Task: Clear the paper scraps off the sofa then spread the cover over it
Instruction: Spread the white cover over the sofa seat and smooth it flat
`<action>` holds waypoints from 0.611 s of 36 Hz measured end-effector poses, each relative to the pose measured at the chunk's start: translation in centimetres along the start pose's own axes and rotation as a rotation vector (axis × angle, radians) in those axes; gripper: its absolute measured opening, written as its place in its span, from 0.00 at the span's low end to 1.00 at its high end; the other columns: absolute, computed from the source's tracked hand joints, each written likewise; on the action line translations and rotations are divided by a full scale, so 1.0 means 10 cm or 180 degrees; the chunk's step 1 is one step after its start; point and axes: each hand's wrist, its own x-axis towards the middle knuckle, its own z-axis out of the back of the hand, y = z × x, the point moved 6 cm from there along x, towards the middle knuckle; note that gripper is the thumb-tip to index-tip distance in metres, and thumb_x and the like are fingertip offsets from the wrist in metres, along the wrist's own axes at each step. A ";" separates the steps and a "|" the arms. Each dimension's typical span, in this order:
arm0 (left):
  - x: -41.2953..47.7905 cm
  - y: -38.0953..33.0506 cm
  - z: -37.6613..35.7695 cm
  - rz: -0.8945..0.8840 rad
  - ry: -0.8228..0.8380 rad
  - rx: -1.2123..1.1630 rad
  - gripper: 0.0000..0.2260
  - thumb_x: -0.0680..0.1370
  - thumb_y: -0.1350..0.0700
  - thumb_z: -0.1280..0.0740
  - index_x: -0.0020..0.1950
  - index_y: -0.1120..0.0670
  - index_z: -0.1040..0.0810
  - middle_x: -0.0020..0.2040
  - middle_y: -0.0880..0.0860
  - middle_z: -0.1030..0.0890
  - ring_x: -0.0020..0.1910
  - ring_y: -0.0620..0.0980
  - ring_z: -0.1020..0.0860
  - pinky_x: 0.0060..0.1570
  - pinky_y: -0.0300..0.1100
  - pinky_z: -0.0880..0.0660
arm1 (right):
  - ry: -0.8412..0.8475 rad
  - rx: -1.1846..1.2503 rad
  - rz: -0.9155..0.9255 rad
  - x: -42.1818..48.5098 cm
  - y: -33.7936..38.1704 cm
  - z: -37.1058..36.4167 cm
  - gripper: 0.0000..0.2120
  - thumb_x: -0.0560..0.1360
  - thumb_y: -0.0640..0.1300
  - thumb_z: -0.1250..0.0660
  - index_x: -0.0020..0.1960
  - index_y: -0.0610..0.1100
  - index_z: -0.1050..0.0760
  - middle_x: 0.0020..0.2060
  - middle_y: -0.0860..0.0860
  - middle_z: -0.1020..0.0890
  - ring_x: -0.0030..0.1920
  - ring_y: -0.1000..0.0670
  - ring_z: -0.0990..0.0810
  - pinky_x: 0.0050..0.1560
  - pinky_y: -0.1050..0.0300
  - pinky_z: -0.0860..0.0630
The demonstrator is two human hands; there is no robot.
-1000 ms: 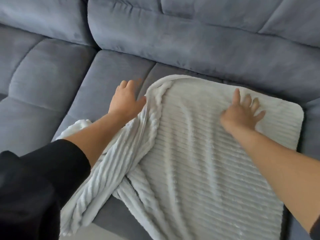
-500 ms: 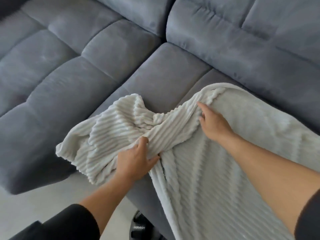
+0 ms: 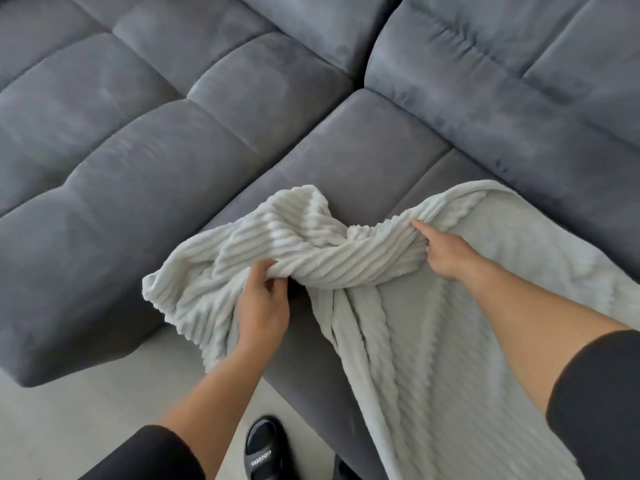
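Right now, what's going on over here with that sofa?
A person is spreading a pale ribbed cover over a grey sofa. The left hand grips a twisted bunch of it near the seat's front edge, and the right hand holds a fold further back. The cover's right part lies flat on the seat; its left part is bunched up. No paper scraps show on the sofa. A black sandal sits on the floor.

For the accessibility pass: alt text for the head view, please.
A person's left hand and right hand grip the twisted, bunched left part of a white ribbed cover on a grey sofa seat. The cover's right part lies flat on the seat and hangs over its front; a black slide sandal rests on the pale floor below.
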 end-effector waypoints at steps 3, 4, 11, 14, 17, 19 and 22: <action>0.13 -0.21 0.10 -0.0130 0.0035 0.0081 0.04 0.82 0.53 0.35 0.55 0.44 0.24 0.43 0.42 0.18 0.42 0.37 0.21 0.40 0.32 0.31 | -0.0015 -0.0039 -0.0047 0.01 0.06 0.01 0.34 0.80 0.37 0.47 0.79 0.64 0.49 0.74 0.44 0.31 0.70 0.41 0.28 0.70 0.50 0.31; 0.21 -0.29 0.14 -0.0174 0.0006 0.0154 0.05 0.81 0.53 0.35 0.56 0.44 0.24 0.43 0.41 0.18 0.42 0.37 0.21 0.40 0.32 0.31 | -0.0006 -0.0058 -0.0052 0.01 0.09 0.02 0.35 0.80 0.37 0.47 0.79 0.65 0.49 0.74 0.43 0.30 0.69 0.41 0.28 0.69 0.50 0.30; 0.77 -0.61 0.15 -0.0151 -0.0412 0.0310 0.15 0.82 0.53 0.37 0.70 0.50 0.28 0.57 0.46 0.20 0.57 0.47 0.22 0.56 0.39 0.28 | 0.0103 -0.0098 -0.0017 0.23 0.24 0.35 0.37 0.80 0.39 0.45 0.79 0.66 0.55 0.70 0.41 0.27 0.59 0.41 0.22 0.58 0.51 0.25; 0.95 -0.76 0.00 -0.0241 -0.0677 0.0840 0.26 0.79 0.52 0.34 0.77 0.49 0.36 0.75 0.52 0.35 0.72 0.52 0.33 0.71 0.48 0.35 | 0.0043 0.0435 -0.0175 0.45 0.11 0.55 0.34 0.81 0.41 0.45 0.79 0.64 0.53 0.53 0.42 0.16 0.47 0.42 0.15 0.55 0.47 0.20; 0.89 -1.06 -0.38 -0.0754 -0.0403 0.1232 0.21 0.79 0.54 0.34 0.72 0.51 0.30 0.71 0.51 0.36 0.59 0.54 0.25 0.56 0.50 0.26 | -0.0453 0.0811 -0.0335 0.65 -0.18 0.80 0.30 0.77 0.40 0.44 0.76 0.59 0.41 0.38 0.45 0.15 0.34 0.45 0.15 0.47 0.45 0.17; 0.79 -1.20 -0.78 -0.1057 0.0250 0.1487 0.15 0.80 0.55 0.36 0.67 0.52 0.25 0.67 0.50 0.31 0.50 0.54 0.21 0.49 0.49 0.24 | -0.0794 0.0741 -0.0402 0.70 -0.39 0.92 0.26 0.73 0.40 0.43 0.70 0.54 0.34 0.37 0.46 0.15 0.32 0.45 0.16 0.47 0.44 0.17; 0.77 -1.32 -1.24 -0.1223 0.0928 0.1932 0.12 0.81 0.53 0.38 0.62 0.53 0.23 0.60 0.52 0.25 0.52 0.56 0.21 0.50 0.50 0.24 | -0.1071 0.0888 -0.0545 0.75 -0.65 1.04 0.17 0.76 0.42 0.42 0.63 0.52 0.29 0.40 0.44 0.16 0.32 0.43 0.16 0.44 0.44 0.17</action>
